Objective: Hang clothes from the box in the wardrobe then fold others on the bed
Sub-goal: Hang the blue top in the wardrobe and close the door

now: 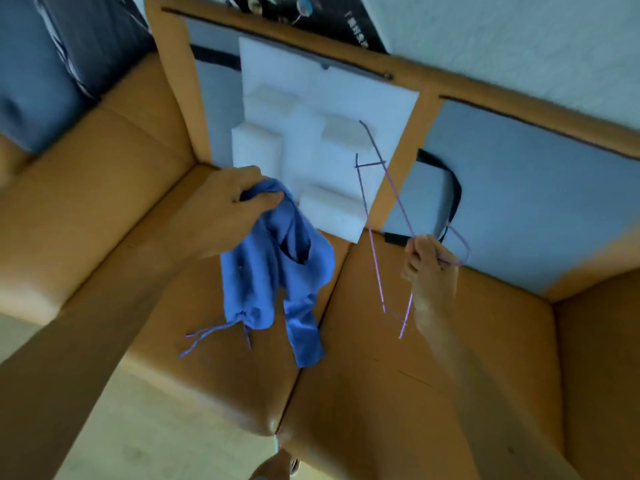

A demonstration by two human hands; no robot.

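My left hand [235, 199] grips the top of a blue garment [277, 271] with drawstrings, which hangs down over the open cardboard box [104, 209]. To its right, my right hand [429, 265] holds a thin purple wire hanger [375, 237] near its hook. The hanger is tilted, its long sides reaching up over the white foam. Garment and hanger are apart.
White foam packing [311, 116] and a grey pad with a black strap [519, 188] lie in the bottom of the box. The box flaps spread out towards me over a pale wooden floor [156, 427]. A dark patterned cloth [69, 46] lies at the top left.
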